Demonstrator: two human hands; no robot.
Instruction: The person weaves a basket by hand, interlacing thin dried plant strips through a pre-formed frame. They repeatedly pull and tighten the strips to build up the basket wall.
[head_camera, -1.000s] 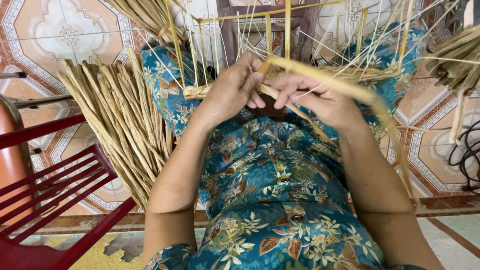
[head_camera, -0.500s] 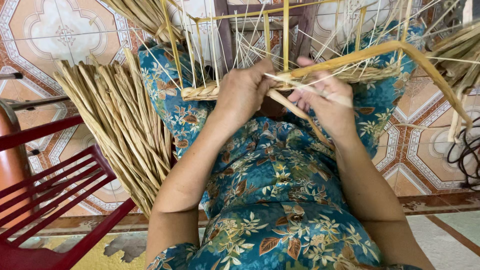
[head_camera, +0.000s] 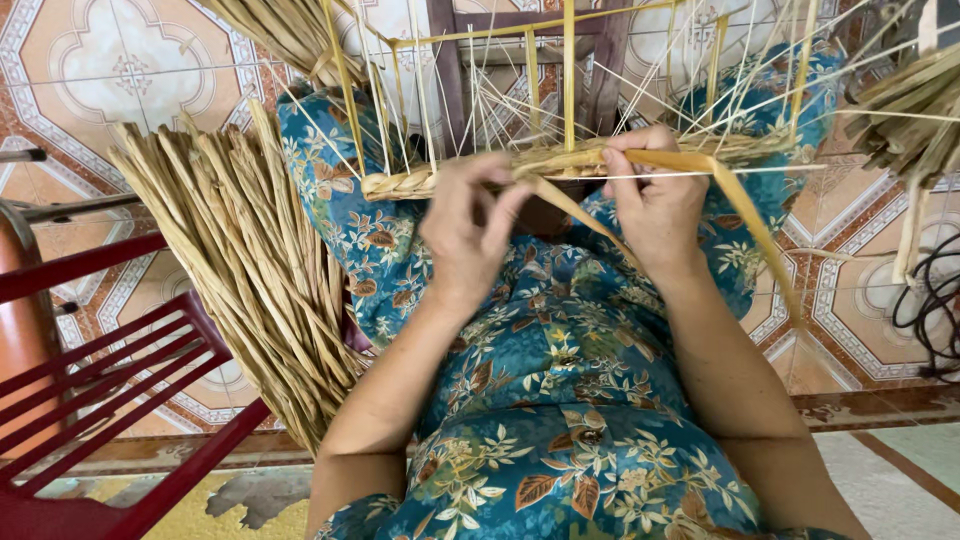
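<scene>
A partly woven straw piece with a braided rim (head_camera: 470, 175) rests on my lap, thin upright strands (head_camera: 568, 70) rising from it. My right hand (head_camera: 655, 200) pinches a flat yellow straw strip (head_camera: 745, 215) against the rim; the strip bends and trails down to the right. My left hand (head_camera: 470, 235) is just below the rim, fingers curled around a strand that runs under the weave. My lap is covered by blue floral cloth (head_camera: 560, 400).
A thick bundle of dry straw (head_camera: 250, 270) lies to my left on the patterned tile floor (head_camera: 120, 80). A red slatted chair (head_camera: 110, 390) stands at lower left. More straw (head_camera: 910, 120) and a black cable (head_camera: 930, 310) are at the right.
The long straw strip, earlier arched out to the upper right, has been pulled in and now folds down at the rim. My left hand has dropped slightly below the weave.
</scene>
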